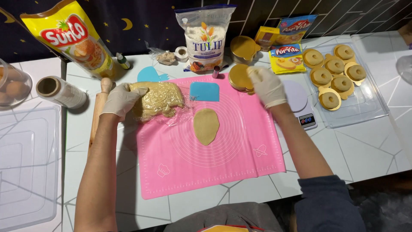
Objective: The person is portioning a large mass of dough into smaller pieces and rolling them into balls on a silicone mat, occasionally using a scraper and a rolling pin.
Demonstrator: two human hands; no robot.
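Observation:
My left hand, in a white glove, grips the left side of a big lump of tan dough lying on clear plastic wrap at the upper left of a pink silicone mat. My gloved right hand rests on a stack of round gold cake boards at the mat's upper right corner. A flattened oval of dough lies in the mat's middle. A blue scraper sits just above it.
A wooden rolling pin lies left of the mat. A clear tray holds several ring-shaped pastries on gold boards at right. A small scale, flour bag, oil pouch, wrap roll and clear lid surround.

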